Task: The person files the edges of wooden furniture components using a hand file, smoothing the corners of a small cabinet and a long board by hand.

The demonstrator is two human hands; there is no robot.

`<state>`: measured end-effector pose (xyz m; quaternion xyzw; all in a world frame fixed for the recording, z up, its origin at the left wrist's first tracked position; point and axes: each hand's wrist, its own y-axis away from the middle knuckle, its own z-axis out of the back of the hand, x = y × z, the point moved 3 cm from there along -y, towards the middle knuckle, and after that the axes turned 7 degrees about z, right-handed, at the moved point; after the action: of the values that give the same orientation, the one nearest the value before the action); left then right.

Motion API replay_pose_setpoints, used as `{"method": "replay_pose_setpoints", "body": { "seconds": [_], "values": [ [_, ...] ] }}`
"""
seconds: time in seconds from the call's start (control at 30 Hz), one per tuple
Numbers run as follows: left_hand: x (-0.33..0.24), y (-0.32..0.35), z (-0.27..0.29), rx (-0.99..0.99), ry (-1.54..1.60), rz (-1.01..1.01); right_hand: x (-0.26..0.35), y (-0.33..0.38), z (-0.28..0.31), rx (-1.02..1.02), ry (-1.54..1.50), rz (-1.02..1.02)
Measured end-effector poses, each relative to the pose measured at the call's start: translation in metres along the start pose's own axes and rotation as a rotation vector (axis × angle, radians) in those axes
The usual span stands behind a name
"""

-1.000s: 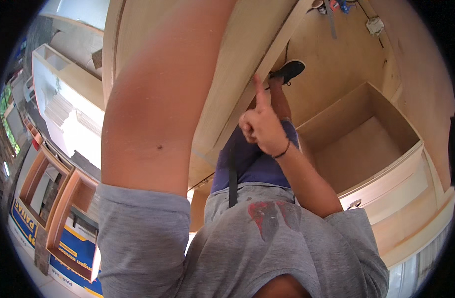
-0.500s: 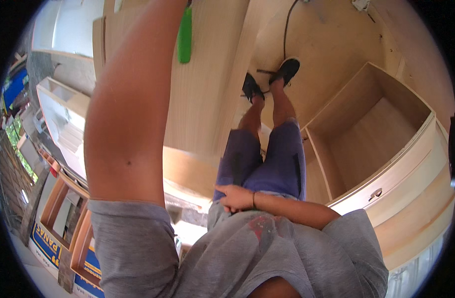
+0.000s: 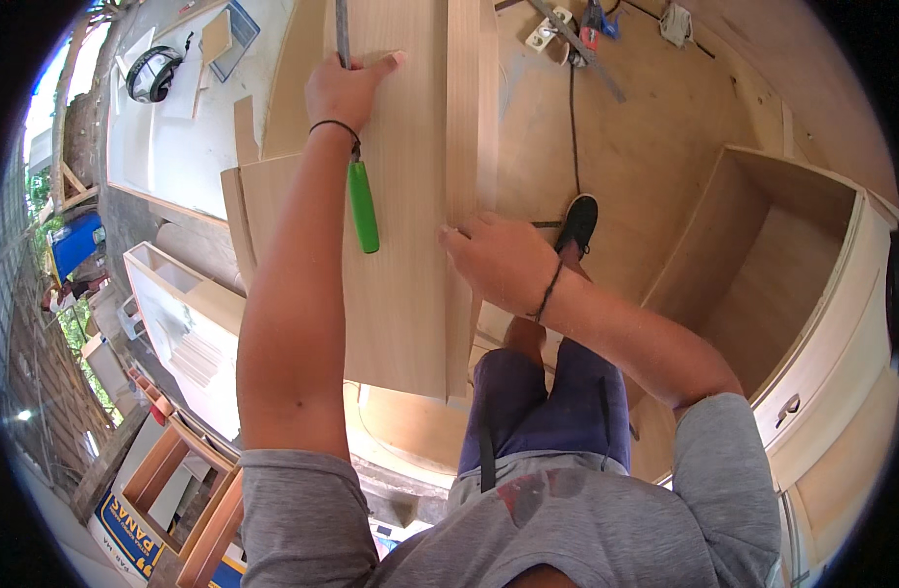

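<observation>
A long pale wood-grain panel [image 3: 400,304] lies in front of me. My left hand [image 3: 347,95] is over its far part, closed around the grey metal bar of a green-handled tool [image 3: 364,211], with the thumb stretched to the right. The green handle sticks out toward me beside my wrist, and the bar runs on beyond my fingers; its far end is out of view. My right hand [image 3: 503,260] is at the panel's right edge, fingers bent over it; its grip underneath is hidden.
On the right stands an open wooden cabinet box [image 3: 753,245]. A power strip [image 3: 548,31] with a dark cable lies on the floor ahead. At the far left, a black headband-like item [image 3: 153,73] sits on a white board. Wooden frames [image 3: 175,461] are stacked at lower left.
My right hand has moved from my waist to the panel's edge. My left hand and the green handle have come lower into view as the view shifted.
</observation>
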<state>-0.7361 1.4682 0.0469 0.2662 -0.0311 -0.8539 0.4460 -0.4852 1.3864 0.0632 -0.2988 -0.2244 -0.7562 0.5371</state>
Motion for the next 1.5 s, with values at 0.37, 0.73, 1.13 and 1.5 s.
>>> {"method": "replay_pose_setpoints", "body": {
  "seconds": [0.37,0.73,1.13,1.5],
  "values": [
    [0.003,0.004,-0.002,-0.004,0.026,0.036,0.001,-0.008,-0.005,0.019,-0.067,0.073],
    [-0.001,0.011,0.0,-0.049,0.016,-0.005,0.011,0.011,-0.005,0.049,-0.118,0.083],
    [-0.007,0.018,-0.005,-0.01,0.126,-0.055,0.014,0.015,-0.009,0.494,-0.316,0.154],
    [-0.16,0.099,-0.014,0.408,1.088,0.232,-0.101,-0.013,0.172,-0.119,-0.801,-0.098]
  ]
}}
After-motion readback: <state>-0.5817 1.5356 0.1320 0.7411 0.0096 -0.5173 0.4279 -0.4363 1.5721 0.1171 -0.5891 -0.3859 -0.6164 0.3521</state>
